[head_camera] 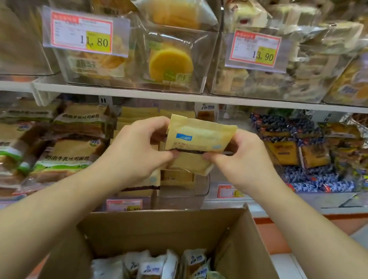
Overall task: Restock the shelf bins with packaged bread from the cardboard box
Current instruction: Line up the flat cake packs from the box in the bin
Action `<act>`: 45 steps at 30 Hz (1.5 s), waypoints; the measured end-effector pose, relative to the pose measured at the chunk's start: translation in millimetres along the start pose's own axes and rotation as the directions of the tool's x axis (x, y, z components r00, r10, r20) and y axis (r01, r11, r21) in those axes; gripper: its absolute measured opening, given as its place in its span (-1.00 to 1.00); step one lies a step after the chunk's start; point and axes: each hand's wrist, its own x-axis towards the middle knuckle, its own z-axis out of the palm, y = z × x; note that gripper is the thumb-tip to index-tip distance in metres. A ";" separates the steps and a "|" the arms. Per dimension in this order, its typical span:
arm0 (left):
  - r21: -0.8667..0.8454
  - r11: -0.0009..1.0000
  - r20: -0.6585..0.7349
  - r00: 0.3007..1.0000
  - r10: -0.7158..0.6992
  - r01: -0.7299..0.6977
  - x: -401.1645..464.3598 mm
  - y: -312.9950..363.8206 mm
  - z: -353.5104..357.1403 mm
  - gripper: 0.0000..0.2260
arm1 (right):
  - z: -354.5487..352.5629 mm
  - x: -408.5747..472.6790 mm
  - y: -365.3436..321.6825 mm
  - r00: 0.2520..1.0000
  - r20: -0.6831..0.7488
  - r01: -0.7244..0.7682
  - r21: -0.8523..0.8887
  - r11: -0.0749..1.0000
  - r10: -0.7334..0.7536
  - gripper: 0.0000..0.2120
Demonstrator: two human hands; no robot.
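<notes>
Both hands held one tan bread pack [199, 140] up in front of the lower shelf. The left hand [133, 150] had its fingers curled round the pack's left edge, thumb on the front near the bottom; the right hand [241, 157] pinched the right edge the same way, its thumb tip meeting the pack's dark lower band. The pack was flat, rectangular, of matte paper-like wrap with a blue label, and hung tilted slightly above a clear bin [183, 190] that already held similar tan packs stacked on edge.

Below, an open cardboard box [171, 225] stood nearest the camera, its plain brown walls creased, with white and pale yellow packs [151, 270] standing loosely inside.

On the upper shelf a clear plastic bin [132, 52] held round yellow cakes in glossy film, with a price tag [82, 32] reading 11.80 on its front. The bin beside it [269, 69] held pale sliced pieces in film and was tagged 13.90.
</notes>
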 end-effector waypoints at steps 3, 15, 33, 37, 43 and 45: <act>0.029 0.999 -0.011 0.999 -0.034 0.034 7.6 -17.7 6.7 -0.53 | 14.0 15.2 9.2 1.000 0.010 -0.012 -0.033 0.999 0.012 -0.58; 0.195 0.965 -0.016 0.984 -0.177 0.176 39.3 -44.0 12.6 -0.61 | 45.6 49.7 34.9 0.998 0.041 -0.032 -0.262 0.964 0.045 -0.57; 0.303 0.927 0.020 0.971 -0.240 0.222 52.5 -49.1 16.1 -0.76 | 46.4 56.3 50.0 0.996 0.032 -0.071 -0.214 0.974 0.080 -0.64; 0.336 0.909 0.056 0.958 -0.280 0.246 54.1 -49.6 16.9 -0.78 | 51.3 57.2 50.5 0.996 0.033 -0.072 -0.336 0.939 0.088 -0.59; 0.336 0.907 0.041 0.958 -0.283 0.253 56.7 -50.6 21.2 -0.76 | 54.8 57.6 49.1 0.993 0.070 -0.058 -0.451 0.891 0.100 -0.61; 0.342 0.904 0.041 0.957 -0.287 0.256 55.6 -51.0 22.4 -0.79 | 55.3 57.1 50.3 0.987 0.091 -0.075 -0.485 0.871 0.136 -0.57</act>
